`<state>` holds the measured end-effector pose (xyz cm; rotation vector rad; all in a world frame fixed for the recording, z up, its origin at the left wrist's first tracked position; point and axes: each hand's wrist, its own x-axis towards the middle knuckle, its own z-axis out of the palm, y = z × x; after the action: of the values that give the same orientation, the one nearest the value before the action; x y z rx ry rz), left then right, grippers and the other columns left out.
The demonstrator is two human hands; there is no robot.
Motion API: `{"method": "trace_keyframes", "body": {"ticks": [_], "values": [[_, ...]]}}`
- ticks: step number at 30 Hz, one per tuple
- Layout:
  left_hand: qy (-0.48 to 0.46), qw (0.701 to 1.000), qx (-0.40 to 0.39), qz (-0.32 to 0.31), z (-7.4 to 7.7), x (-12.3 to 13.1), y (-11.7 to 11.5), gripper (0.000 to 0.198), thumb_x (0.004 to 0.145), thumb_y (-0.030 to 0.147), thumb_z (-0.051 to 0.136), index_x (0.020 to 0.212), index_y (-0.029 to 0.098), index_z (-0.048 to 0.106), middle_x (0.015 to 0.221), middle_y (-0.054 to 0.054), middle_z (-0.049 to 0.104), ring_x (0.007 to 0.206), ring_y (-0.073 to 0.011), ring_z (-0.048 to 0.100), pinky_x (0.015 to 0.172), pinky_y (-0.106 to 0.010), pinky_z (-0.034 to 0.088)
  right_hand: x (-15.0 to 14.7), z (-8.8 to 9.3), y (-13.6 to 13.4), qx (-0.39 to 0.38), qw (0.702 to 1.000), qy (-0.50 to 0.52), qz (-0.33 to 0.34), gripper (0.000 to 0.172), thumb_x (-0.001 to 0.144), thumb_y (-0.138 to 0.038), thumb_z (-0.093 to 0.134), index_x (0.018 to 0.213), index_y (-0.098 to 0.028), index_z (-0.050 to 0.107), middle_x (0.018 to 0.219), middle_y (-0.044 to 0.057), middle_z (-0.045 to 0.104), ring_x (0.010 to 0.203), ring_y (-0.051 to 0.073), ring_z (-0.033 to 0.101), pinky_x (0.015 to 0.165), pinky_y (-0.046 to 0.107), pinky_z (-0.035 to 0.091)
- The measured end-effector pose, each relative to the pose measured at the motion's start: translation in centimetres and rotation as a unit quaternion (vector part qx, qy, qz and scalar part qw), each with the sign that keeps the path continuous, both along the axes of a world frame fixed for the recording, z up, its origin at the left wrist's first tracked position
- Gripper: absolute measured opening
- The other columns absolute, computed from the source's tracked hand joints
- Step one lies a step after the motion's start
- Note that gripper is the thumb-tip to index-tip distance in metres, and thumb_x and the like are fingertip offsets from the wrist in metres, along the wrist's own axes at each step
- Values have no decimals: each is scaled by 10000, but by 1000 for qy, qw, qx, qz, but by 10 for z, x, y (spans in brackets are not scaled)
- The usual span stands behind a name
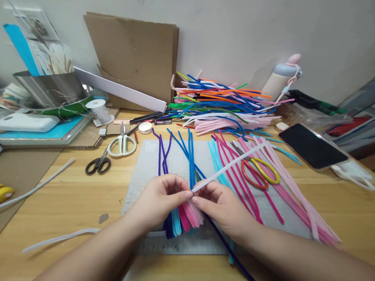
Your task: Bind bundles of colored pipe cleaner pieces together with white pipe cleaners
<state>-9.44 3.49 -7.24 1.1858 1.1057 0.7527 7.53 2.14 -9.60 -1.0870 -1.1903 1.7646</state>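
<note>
My left hand (161, 198) and my right hand (220, 206) meet over a grey mat (176, 162) at the table's middle. Both pinch a white pipe cleaner (229, 167) whose long end runs up and right. Under my fingers hangs a small bundle of folded pipe cleaners (183, 218) in purple, blue and pink loops; the left hand grips it. Purple stems (161, 152) and blue stems (190, 153) lie on the mat just beyond my hands.
Pink and magenta stems (271, 186) and red-yellow scissors (260, 172) lie right. A mixed pile of pipe cleaners (220, 101) sits behind. Two scissors (112, 153), white stems (35, 188), a phone (313, 146), a bottle (281, 79), cardboard (135, 55) and clutter surround.
</note>
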Motion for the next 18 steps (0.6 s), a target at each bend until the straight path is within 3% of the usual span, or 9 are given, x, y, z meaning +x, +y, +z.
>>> {"method": "trace_keyframes", "body": {"ticks": [13,18], "values": [[11,1000,-12,-18,-1,-1,1,138,655,246,691,700,145,609,622,14,613,587,-112,529,594,-249,408,1,8,-1,-22,999,-21,-12,255,674,-326,745,788,-163,587,727,-6,601,676,122,556,654,263,437],[37,999,22,-34,-2,-4,2,121,683,256,683,712,151,630,648,1,635,611,-125,542,608,-261,420,0,6,-2,-23,1000,4,3,262,684,-342,739,763,-172,556,698,-22,582,654,117,537,629,254,411]]}}
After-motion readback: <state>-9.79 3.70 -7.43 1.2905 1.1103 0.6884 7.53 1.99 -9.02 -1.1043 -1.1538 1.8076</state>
